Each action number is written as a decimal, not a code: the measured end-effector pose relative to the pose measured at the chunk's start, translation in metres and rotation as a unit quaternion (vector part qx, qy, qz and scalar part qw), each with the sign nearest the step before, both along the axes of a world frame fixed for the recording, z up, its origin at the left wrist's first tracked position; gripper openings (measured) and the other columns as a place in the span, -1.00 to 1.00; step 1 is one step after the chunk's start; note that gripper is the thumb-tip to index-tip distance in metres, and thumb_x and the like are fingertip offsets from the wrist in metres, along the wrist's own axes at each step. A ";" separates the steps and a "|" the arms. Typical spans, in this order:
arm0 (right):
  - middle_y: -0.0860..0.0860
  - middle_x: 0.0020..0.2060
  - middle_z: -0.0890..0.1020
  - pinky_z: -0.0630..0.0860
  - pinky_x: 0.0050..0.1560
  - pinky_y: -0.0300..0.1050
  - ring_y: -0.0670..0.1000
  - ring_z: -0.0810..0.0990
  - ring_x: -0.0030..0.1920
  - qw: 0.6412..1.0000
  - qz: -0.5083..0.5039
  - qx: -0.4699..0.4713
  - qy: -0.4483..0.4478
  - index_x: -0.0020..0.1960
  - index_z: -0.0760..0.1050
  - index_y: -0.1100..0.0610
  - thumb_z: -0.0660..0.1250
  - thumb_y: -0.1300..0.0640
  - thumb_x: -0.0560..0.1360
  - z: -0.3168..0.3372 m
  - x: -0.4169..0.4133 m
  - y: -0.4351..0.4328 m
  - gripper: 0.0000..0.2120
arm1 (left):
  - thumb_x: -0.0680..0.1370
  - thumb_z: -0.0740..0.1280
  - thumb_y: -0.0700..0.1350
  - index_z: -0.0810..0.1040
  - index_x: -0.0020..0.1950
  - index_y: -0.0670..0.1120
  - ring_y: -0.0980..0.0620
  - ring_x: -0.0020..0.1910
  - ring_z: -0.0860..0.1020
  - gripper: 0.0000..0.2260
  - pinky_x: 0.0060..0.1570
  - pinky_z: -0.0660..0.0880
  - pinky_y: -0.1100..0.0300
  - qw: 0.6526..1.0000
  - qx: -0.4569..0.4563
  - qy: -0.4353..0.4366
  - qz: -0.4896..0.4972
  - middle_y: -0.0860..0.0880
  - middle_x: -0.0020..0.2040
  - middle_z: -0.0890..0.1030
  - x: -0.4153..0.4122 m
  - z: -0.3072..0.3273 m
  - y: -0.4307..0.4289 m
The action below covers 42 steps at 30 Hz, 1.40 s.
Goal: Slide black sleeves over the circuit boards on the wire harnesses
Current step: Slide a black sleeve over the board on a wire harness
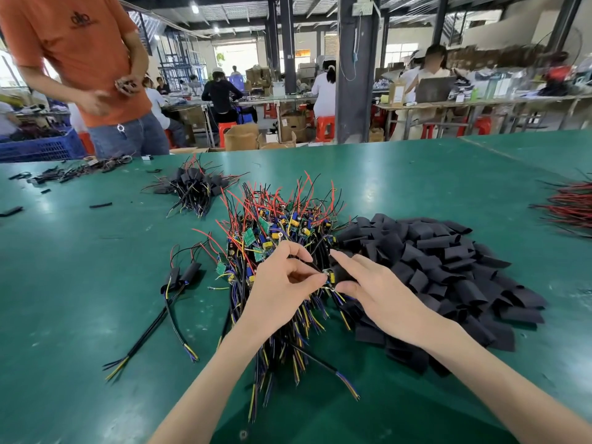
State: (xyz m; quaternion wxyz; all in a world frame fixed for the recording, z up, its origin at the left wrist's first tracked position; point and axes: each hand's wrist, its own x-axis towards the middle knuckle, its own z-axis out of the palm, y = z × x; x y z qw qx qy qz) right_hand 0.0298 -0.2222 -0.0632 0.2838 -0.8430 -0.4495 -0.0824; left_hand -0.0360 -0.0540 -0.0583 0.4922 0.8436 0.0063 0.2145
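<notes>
Centrally, left hand [282, 285] grip pinching circuit board [329, 277], right hand [379, 291] grip pinching black sleeve [343, 271], shirt logo [79, 18] unreadable.

- Dark logo [80, 19] on chest of orange shirt [57, 59], far left: curly letters, too blurred to read.
- White label [397, 95] on cardboard box [397, 85], far right bench: print too small to read.
- Nothing else legible: no readable word, number or sign.
</notes>
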 end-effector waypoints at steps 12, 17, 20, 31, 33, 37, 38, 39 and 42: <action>0.07 0.20 0.48 0.14 -0.04 -0.66 -0.29 0.33 0.11 0.995 -0.079 0.065 -0.007 0.43 0.24 0.13 0.24 0.48 0.45 -0.011 0.003 0.005 -0.39 | 0.45 0.43 -0.29 0.52 -0.02 -0.38 0.24 -0.48 0.45 -0.80 -0.32 0.39 0.41 0.999 -0.003 -0.046 0.023 0.41 -0.24 0.55 0.005 0.003 0.006; 0.02 -0.03 0.44 0.27 -0.10 -0.20 0.04 0.44 0.00 0.995 -0.094 0.010 -0.024 0.22 0.35 0.18 0.13 0.51 0.34 -0.005 0.003 -0.004 -0.51 | 0.46 0.43 -0.27 0.47 -0.02 -0.29 0.19 -0.52 0.45 -0.81 -0.36 0.36 0.45 0.998 -0.054 -0.019 0.006 0.27 -0.30 0.61 0.001 0.005 0.008; 0.01 -0.13 0.40 0.26 -0.16 -0.11 0.11 0.39 -0.12 0.996 -0.086 -0.007 -0.033 0.07 0.37 0.21 0.13 0.49 0.37 0.003 0.001 -0.005 -0.67 | 0.45 0.44 -0.27 0.41 -0.05 -0.18 0.16 -0.51 0.45 -0.78 -0.39 0.37 0.44 0.994 -0.107 0.004 0.001 0.07 -0.35 0.65 -0.001 0.008 0.009; 0.21 0.09 0.53 0.32 0.07 -0.02 0.19 0.46 0.09 0.998 -0.045 -0.033 -0.010 0.32 0.40 0.29 0.03 0.20 0.60 0.008 -0.006 -0.001 -0.64 | 0.43 0.46 -0.24 0.42 -0.06 -0.09 0.13 -0.48 0.47 -0.77 -0.33 0.45 0.42 0.988 -0.147 0.051 0.010 0.01 -0.32 0.67 0.000 0.006 0.015; 0.17 0.08 0.51 0.35 0.10 -0.03 0.17 0.45 0.08 0.995 -0.042 -0.078 -0.055 0.41 0.30 0.28 0.04 0.25 0.61 0.005 -0.004 -0.002 -0.62 | 0.43 0.46 -0.25 0.43 -0.05 -0.11 0.13 -0.49 0.46 -0.77 -0.34 0.44 0.41 0.988 -0.145 0.058 0.011 0.01 -0.32 0.67 -0.001 0.006 0.013; 0.08 0.02 0.51 0.34 0.14 -0.06 0.11 0.44 0.05 0.990 -0.029 -0.106 -0.092 0.49 0.15 0.17 0.06 0.25 0.62 0.005 0.000 -0.005 -0.56 | 0.41 0.46 -0.30 0.44 -0.08 -0.12 0.11 -0.52 0.44 -0.77 -0.38 0.43 0.34 0.987 -0.143 0.065 0.014 0.03 -0.35 0.66 -0.001 0.006 0.009; 0.08 -0.01 0.51 0.36 0.12 -0.03 0.11 0.44 0.03 0.993 -0.029 -0.088 -0.079 0.49 0.16 0.14 0.05 0.22 0.63 0.006 -0.001 -0.006 -0.57 | 0.41 0.45 -0.31 0.44 -0.08 -0.11 0.12 -0.52 0.43 -0.77 -0.38 0.42 0.34 0.988 -0.142 0.065 0.014 0.03 -0.35 0.66 -0.001 0.006 0.008; 0.07 -0.03 0.51 0.37 0.09 -0.02 0.11 0.45 0.00 0.994 -0.030 -0.079 -0.073 0.50 0.15 0.11 0.04 0.21 0.63 0.006 -0.001 -0.005 -0.57 | 0.41 0.45 -0.31 0.45 -0.08 -0.11 0.12 -0.52 0.44 -0.77 -0.38 0.42 0.34 0.988 -0.140 0.065 0.014 0.03 -0.35 0.66 -0.001 0.006 0.007; 0.05 -0.07 0.51 0.37 0.04 -0.05 0.09 0.44 -0.04 0.995 -0.025 -0.072 -0.071 0.50 0.15 0.06 0.04 0.19 0.64 0.003 0.000 -0.006 -0.57 | 0.41 0.45 -0.30 0.48 -0.07 -0.09 0.14 -0.51 0.45 -0.78 -0.38 0.42 0.35 0.991 -0.118 0.061 0.015 0.03 -0.33 0.66 -0.002 0.006 0.006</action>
